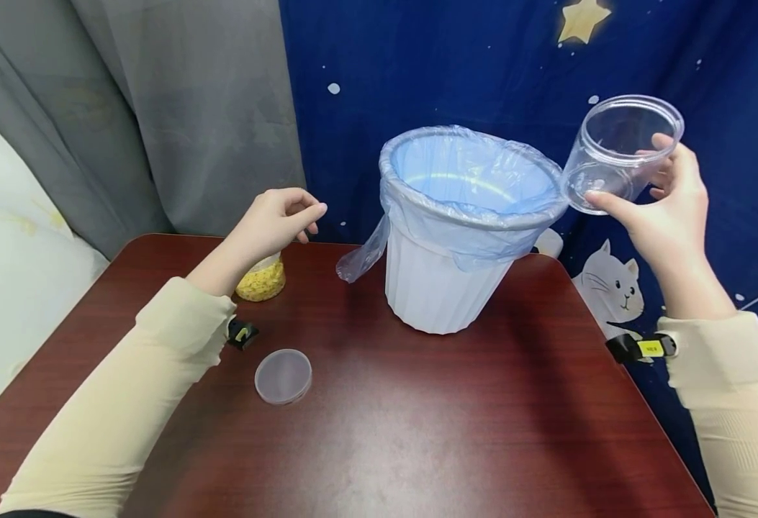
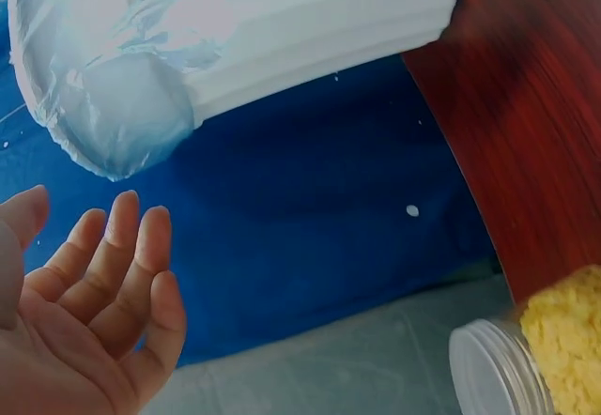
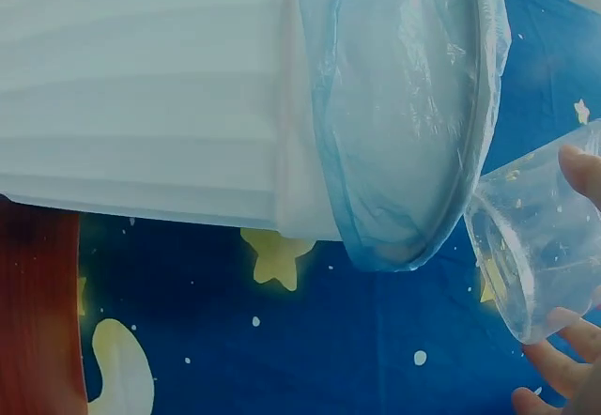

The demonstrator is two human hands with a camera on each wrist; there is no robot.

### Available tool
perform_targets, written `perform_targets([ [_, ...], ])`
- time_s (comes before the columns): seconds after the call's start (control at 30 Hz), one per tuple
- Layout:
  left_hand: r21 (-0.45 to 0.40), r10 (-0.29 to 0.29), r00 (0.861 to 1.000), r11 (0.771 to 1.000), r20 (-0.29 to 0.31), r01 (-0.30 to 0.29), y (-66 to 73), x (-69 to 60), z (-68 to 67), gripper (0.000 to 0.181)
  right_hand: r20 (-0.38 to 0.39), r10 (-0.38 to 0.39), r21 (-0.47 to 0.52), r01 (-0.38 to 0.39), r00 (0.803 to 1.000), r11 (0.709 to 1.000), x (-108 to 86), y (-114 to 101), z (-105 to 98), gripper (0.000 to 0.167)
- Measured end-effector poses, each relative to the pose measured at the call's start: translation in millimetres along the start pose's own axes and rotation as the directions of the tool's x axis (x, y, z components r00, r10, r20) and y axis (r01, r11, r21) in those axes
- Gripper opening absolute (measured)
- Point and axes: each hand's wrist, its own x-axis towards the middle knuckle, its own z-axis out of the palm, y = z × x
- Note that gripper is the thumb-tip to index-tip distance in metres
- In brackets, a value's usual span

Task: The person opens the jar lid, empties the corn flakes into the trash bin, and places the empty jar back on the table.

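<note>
Head view: right grip [image 1: 673, 201] pinches a clear jar [image 1: 615, 152] right of the bin [image 1: 443, 284]. Left grip [image 1: 280, 221], loosely spread, hangs left of the bin.

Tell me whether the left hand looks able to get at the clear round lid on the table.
Probably yes: the left hand holds nothing, and the clear round lid lies uncovered on the table, seemingly within a short pull back.
</note>
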Motion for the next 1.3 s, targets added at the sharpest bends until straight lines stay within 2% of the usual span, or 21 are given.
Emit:
perform_targets([
  [0.2,0.089,0.035,0.998,0.996,-0.051,-0.03,-12.0,-14.5,-5.3,0.033,-0.026,0.047,0.088,-0.044,0.999,0.995,-12.9,6,-4,0.082],
  [0.4,0.154,0.045,0.993,0.988,-0.105,-0.028,-25.2,-26.9,-11.7,0.032,-0.033,0.074,0.137,-0.069,0.997,0.988,-25.6,12,-6,0.08],
  [0.53,0.165,0.039,0.986,0.986,-0.159,-0.013,-34.3,-35.7,-15.8,0.034,-0.031,0.095,0.158,-0.089,0.995,0.983,-33.6,18,-8,0.08],
  [0.77,0.178,0.007,0.966,0.983,-0.258,0.04,-55.3,-50.7,-20.2,0.038,0.0,0.16,0.153,-0.158,0.987,0.976,-48.2,26,-7,0.081],
  [1.0,0.174,-0.041,0.946,0.979,-0.323,0.102,-78.6,-58.2,-23.2,0.053,0.023,0.161,0.162,-0.163,0.987,0.973,-64.1,40,3,0.08],
  [1.17,0.139,-0.081,0.94,0.981,-0.332,0.134,-94.5,-60.2,-23.4,0.073,0.044,0.141,0.164,-0.146,0.989,0.976,-78.5,48,10,0.081],
  [1.3,0.112,-0.113,0.933,0.981,-0.342,0.16,-106.6,-61.8,-22.1,0.084,0.061,0.156,0.157,-0.164,0.986,0.974,-89.6,54,14,0.083],
])
